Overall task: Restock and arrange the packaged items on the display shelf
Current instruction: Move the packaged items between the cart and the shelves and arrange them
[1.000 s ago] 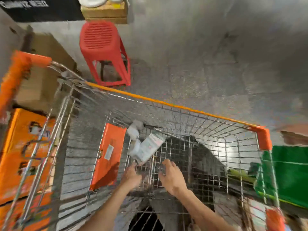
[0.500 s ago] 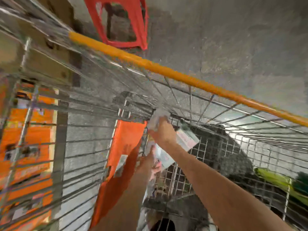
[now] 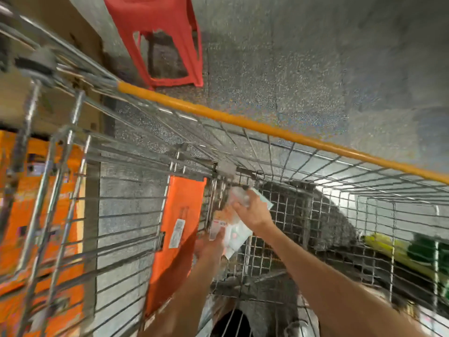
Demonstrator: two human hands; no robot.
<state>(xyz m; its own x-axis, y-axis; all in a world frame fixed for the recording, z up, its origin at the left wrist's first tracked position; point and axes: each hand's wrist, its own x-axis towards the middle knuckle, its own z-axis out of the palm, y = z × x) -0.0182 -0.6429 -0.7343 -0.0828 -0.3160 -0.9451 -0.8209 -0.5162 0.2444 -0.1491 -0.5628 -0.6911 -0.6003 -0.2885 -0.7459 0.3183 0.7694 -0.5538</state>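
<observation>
Both my arms reach down into a wire shopping cart [image 3: 315, 215] with an orange rim. My right hand [image 3: 252, 212] grips a small clear-wrapped white packet [image 3: 239, 197] near the cart's far left corner. Below it my left hand [image 3: 212, 244] holds pale packaged items [image 3: 234, 233], white with orange and red print. The packets are blurred and partly hidden by the hands. The display shelf is out of view.
An orange flap [image 3: 178, 239] with a white label hangs inside the cart. A red plastic stool [image 3: 160, 40] stands on the grey floor beyond. Orange cartons [image 3: 21, 215] and a brown box [image 3: 80, 32] lie left; green packs [image 3: 401, 254] lie right.
My head has come closer over the cart. Both hands went deeper in; the right hand took the upper packet and the left hand closed on the lower packets.
</observation>
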